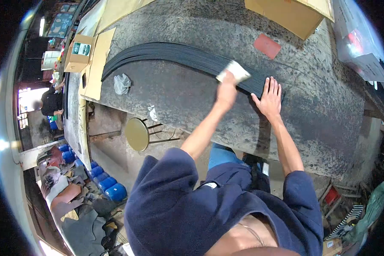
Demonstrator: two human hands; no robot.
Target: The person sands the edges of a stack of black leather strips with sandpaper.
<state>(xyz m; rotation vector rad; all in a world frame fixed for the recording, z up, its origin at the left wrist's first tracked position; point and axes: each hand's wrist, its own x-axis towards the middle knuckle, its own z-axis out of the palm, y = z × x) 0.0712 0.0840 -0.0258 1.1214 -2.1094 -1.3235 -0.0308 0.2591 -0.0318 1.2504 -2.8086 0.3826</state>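
Observation:
A long bundle of thin black strips (170,53) lies side by side on the worktable (170,94), curving away to the left. My left hand (227,91) grips a white folded cloth (234,72), slightly blurred, which rests on the strips. At the right end of the bundle, my right hand (269,98) lies flat with its fingers stretched out, touching the strips near their ends. A crumpled clear plastic bag (122,84) sits below the bundle's left part.
A reddish flat piece (267,46) and a cardboard box (288,15) are on the table's far side. A round stool (137,134) stands by the near edge. Blue containers (115,192) and leather-like scraps (85,230) are at lower left. Another person (51,101) stands far left.

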